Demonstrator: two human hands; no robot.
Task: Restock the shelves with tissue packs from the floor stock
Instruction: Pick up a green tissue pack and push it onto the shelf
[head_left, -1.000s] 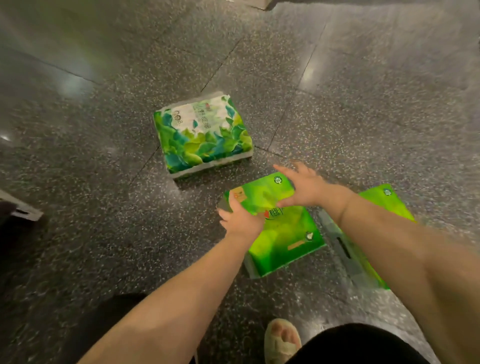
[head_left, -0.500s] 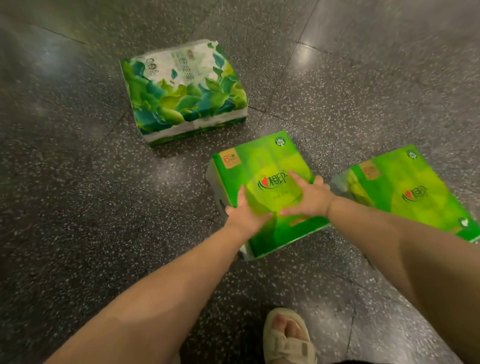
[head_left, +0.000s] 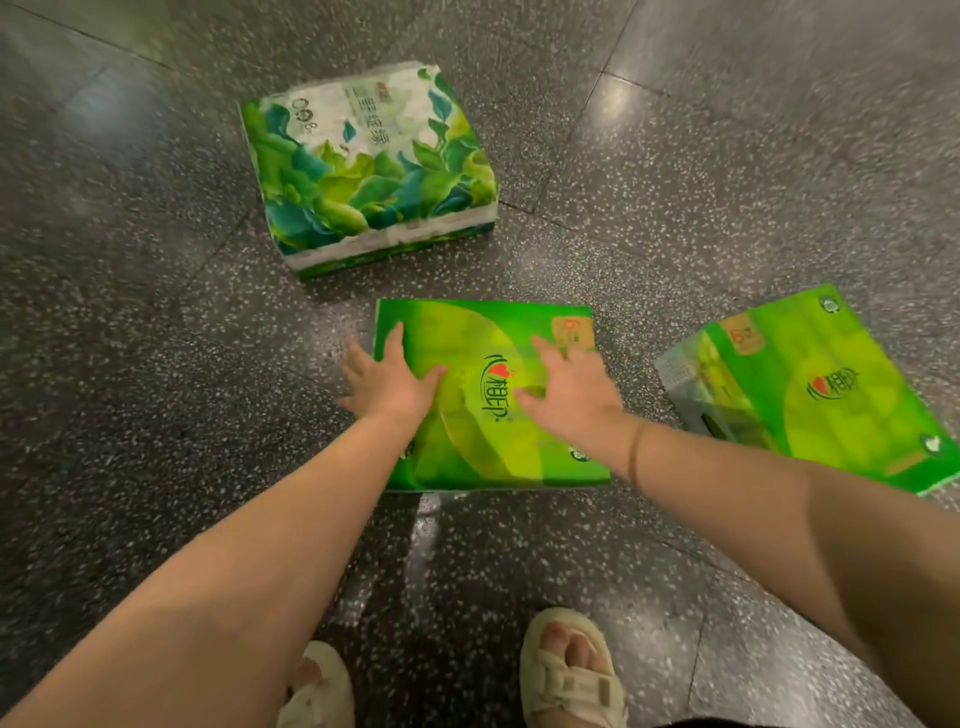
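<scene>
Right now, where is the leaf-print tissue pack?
In the head view, the leaf-print tissue pack lies on the floor at upper centre, beyond the middle green pack under both hands.

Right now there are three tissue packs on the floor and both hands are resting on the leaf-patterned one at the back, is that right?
Not quite. The head view shows the left hand and right hand on the plain green pack nearest the feet. The leaf-patterned pack lies untouched behind it. Three packs are on the floor, counting the second green pack.
</scene>
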